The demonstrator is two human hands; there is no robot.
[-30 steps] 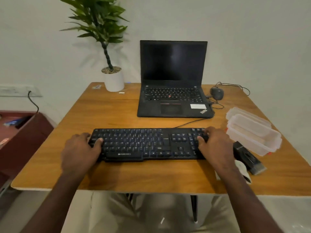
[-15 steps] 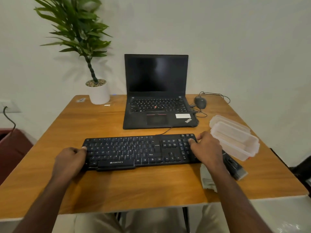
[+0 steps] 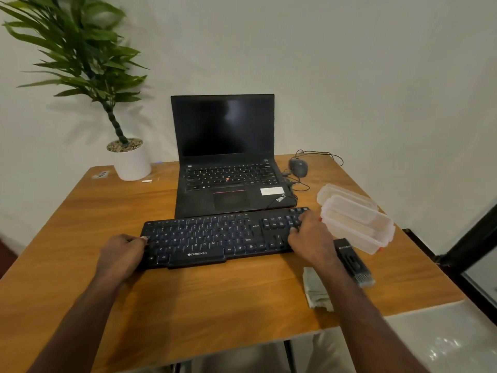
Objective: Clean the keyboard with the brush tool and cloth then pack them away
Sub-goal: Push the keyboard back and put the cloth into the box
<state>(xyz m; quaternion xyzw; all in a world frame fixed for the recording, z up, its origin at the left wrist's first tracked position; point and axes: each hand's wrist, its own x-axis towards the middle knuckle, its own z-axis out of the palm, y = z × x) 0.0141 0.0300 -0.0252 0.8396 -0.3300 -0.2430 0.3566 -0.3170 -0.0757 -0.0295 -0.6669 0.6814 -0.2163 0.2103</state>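
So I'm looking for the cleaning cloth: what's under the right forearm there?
A pale folded cloth lies on the table under the right forearm, beside the black brush tool. The arm covers the cloth's right edge, so its full extent cannot be seen.

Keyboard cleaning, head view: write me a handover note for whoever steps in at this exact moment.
Left hand grips the keyboard's left end; right hand holds its right end, fingers over the number pad.
Brush tool lies on the table to the right of the keyboard, cloth folded just nearer, both untouched.
Clear container sits open beyond the brush tool, on its lid.
Done: nothing visible beyond positioning the keyboard.
Left: brush, wipe, pack both tools away.
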